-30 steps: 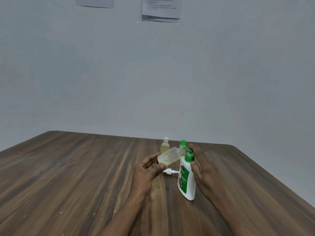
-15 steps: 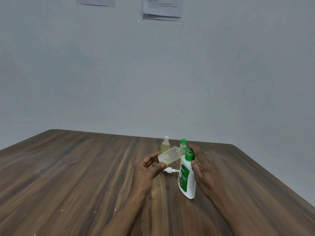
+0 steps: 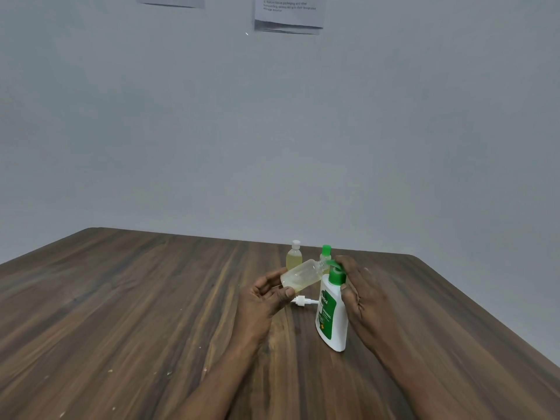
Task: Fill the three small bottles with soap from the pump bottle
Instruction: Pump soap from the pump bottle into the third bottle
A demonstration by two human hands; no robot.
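Observation:
A white pump bottle with a green label and green pump head stands on the wooden table. My right hand rests on the pump head, fingers over the top and thumb at the collar. My left hand grips a clear small bottle, tilted with its open neck under the pump spout; yellowish soap lies in it. Behind stand a small bottle with a white cap holding yellow soap and one with a green cap, partly hidden.
A white spray cap with its tube lies on the table between my left hand and the pump bottle. The table's far edge meets a plain grey wall; its right edge runs diagonally past my right forearm. Papers hang high on the wall.
Both hands and the bottles keep the same pose; only the view has shifted slightly.

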